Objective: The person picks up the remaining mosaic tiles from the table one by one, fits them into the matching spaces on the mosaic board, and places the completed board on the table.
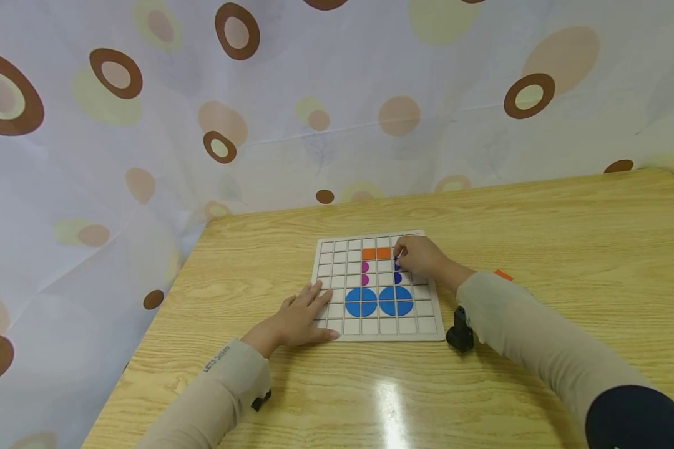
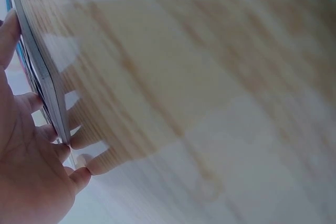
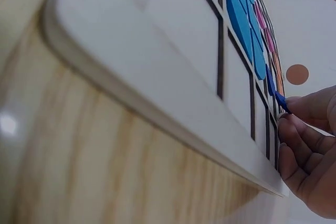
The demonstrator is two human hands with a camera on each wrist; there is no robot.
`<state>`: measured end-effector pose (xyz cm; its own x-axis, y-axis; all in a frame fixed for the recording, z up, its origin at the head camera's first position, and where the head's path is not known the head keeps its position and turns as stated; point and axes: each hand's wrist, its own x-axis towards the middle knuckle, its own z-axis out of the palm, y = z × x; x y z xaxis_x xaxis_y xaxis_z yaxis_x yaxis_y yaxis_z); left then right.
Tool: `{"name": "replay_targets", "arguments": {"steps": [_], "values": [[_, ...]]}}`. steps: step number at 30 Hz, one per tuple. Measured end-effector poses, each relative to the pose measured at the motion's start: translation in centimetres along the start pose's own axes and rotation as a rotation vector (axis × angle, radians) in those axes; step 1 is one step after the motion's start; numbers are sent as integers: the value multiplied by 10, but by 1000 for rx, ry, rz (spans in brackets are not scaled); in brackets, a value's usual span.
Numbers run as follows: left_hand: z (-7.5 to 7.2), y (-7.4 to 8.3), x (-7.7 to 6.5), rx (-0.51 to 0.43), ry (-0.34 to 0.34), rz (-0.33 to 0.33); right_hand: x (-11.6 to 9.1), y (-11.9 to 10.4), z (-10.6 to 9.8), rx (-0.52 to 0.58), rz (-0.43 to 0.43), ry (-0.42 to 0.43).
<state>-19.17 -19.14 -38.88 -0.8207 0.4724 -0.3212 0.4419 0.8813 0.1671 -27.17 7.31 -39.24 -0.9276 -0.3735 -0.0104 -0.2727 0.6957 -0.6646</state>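
Note:
A white grid board lies on the table. My left hand rests along its near left side, fingers spread over the edge. Over the board's right part, my right hand pinches a dark blue piece between thumb and index finger, low over the squares. Just below it lies a dark blue half-circle. Two magenta half-circles sit in a column to the left, under two orange squares. Nearer me, light blue quarter pieces form two circles, a left circle and a right circle.
An orange piece lies on the wooden table beyond my right sleeve, partly hidden by it. A black wrist camera hangs beneath the right forearm near the board's corner. Behind the table hangs a spotted cloth.

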Motion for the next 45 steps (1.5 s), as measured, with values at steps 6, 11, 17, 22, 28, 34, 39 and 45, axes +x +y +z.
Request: {"name": "replay_targets", "arguments": {"steps": [6, 11, 17, 22, 28, 34, 39, 45], "values": [[0, 0, 0, 3, 5, 2, 0, -1, -2, -18, -10, -16], [0, -1, 1, 2, 3, 2, 0, -1, -3, -17, -9, -27], [1, -1, 2, 1, -2, 2, 0, 0, -2, -27, -11, -30], [1, 0, 2, -6, -8, 4, -2, 1, -2, -31, -20, -37], [0, 1, 1, -15, -10, 6, -5, 1, -4, -35, -28, -38], [0, 0, 2, -9, -6, 7, -9, 4, -8, -40, -26, -35], [-2, 1, 1, -2, -7, 1, -13, 5, -12, -29, -26, -33], [0, 0, -1, -13, 5, 10, -23, 3, -18, -13, -58, -38]]}}
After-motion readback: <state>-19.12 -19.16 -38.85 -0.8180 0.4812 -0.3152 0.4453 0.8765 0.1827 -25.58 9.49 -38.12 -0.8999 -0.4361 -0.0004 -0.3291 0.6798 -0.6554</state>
